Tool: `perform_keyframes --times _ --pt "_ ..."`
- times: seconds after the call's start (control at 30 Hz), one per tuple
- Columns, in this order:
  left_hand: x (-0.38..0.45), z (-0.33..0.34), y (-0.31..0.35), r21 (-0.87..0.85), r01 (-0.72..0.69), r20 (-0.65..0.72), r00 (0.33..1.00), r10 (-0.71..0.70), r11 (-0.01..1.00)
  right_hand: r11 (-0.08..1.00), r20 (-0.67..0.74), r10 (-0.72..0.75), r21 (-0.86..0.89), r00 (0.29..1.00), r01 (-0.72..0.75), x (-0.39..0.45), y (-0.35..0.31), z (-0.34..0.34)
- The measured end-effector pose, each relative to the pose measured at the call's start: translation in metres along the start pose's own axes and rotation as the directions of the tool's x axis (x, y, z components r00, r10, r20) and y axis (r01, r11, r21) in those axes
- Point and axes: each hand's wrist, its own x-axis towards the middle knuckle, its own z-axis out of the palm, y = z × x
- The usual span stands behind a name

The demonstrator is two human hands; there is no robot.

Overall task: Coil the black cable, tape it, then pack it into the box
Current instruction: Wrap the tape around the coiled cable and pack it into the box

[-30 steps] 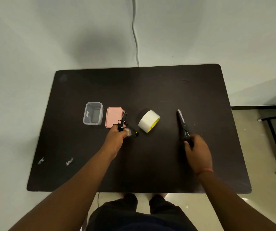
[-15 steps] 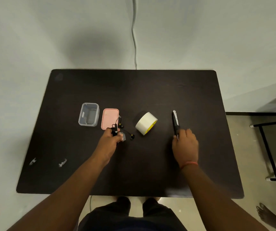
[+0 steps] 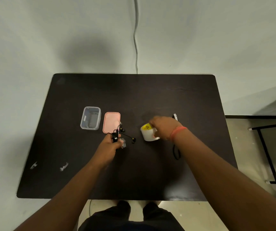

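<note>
Head view: black cable [image 3: 117, 135] is gripped bunched in left hand [image 3: 111, 145] fingers, at 5 o'clock of pink lid [image 3: 111, 122]. Tape roll [image 3: 149, 133] is clasped by right hand [image 3: 163, 129] fingers. Clear box [image 3: 90, 120] sits on tabletop [image 3: 134, 97], at 9 o'clock of lid.

Dim, even indoor light. A soft shadow smudges the wall [image 3: 84, 52] at eleven o'clock; faint glare marks the table [image 3: 175, 190] near five. The right hand [image 3: 163, 127] looks motion-blurred, perhaps. Edges bow wide-angle.

Black cable [image 3: 117, 135], pink lid [image 3: 111, 121], seemingly white-and-yellow tape [image 3: 148, 133]
</note>
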Motion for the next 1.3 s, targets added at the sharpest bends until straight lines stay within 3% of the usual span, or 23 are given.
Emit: perform_keyframes --times 0.07,0.27,0.4,0.57,0.67,0.73,0.8,0.83,0.9,0.97,1.03,1.1,1.17,1.27,1.3 --pt "-0.001 -0.002 -0.001 0.021 -0.009 0.002 1.0 0.009 1.0 0.997 -0.013 0.046 0.056 0.999 -0.045 -0.011 0.01 0.013" --pt "0.0 -0.003 -0.008 0.0 0.0 0.008 1.0 0.0 1.0 0.973 -0.27 0.232 0.08 0.934 -0.219 -0.034 0.023 0.058" --pt "-0.003 0.0 -0.005 -0.032 0.005 0.008 1.0 -0.004 0.999 0.976 -0.307 0.217 0.044 0.927 -0.214 -0.039 0.019 0.079" --pt "-0.008 0.001 0.004 -0.048 -0.005 0.046 0.999 0.008 0.999 0.956 -0.322 0.285 0.166 0.903 -0.242 -0.044 0.008 0.069" --pt "-0.015 -0.001 0.013 -0.137 -0.018 0.103 0.994 0.032 0.99 0.87 -0.4 0.314 0.485 0.861 -0.092 -0.052 -0.019 0.046" --pt "-0.026 -0.002 0.022 -0.145 -0.038 0.153 0.986 0.061 0.989 0.67 -0.326 0.251 0.738 0.912 0.079 -0.06 -0.046 0.03" --pt "-0.041 -0.005 0.032 -0.059 -0.083 0.197 0.976 0.093 0.995 0.486 -0.273 0.178 0.86 0.945 0.157 -0.066 -0.074 0.019" --pt "-0.05 -0.009 0.039 -0.002 -0.111 0.224 0.969 0.108 0.994 0.464 -0.3 0.192 0.867 0.934 0.183 -0.067 -0.083 0.015" --pt "-0.068 -0.015 0.055 0.129 -0.167 0.31 0.943 0.121 0.977 0.531 -0.453 0.242 0.802 0.858 0.274 -0.068 -0.089 0.005" --pt "-0.084 -0.028 0.071 0.272 -0.246 0.405 0.906 0.121 0.93 0.557 -0.539 0.1 0.726 0.836 0.402 -0.069 -0.086 -0.009" --pt "-0.098 -0.041 0.086 0.315 -0.289 0.493 0.864 0.105 0.904 0.49 -0.472 -0.131 0.734 0.872 0.47 -0.073 -0.089 -0.022" --pt "-0.109 -0.051 0.096 0.169 -0.281 0.547 0.824 0.147 0.945 0.381 -0.411 -0.254 0.79 0.876 0.481 -0.076 -0.097 -0.03" --pt "-0.119 -0.058 0.105 -0.117 -0.236 0.529 0.807 0.262 0.965 0.25 -0.431 -0.25 0.836 0.867 0.488 -0.079 -0.111 -0.036" --pt "-0.123 -0.062 0.115 -0.487 -0.192 0.471 0.764 0.441 0.852 -0.033 -0.419 -0.18 0.907 0.89 0.42 -0.084 -0.138 -0.042" --pt "-0.121 -0.061 0.116 -0.557 -0.194 0.429 0.765 0.48 0.808 -0.072 -0.392 -0.151 0.92 0.908 0.385 -0.085 -0.146 -0.044"
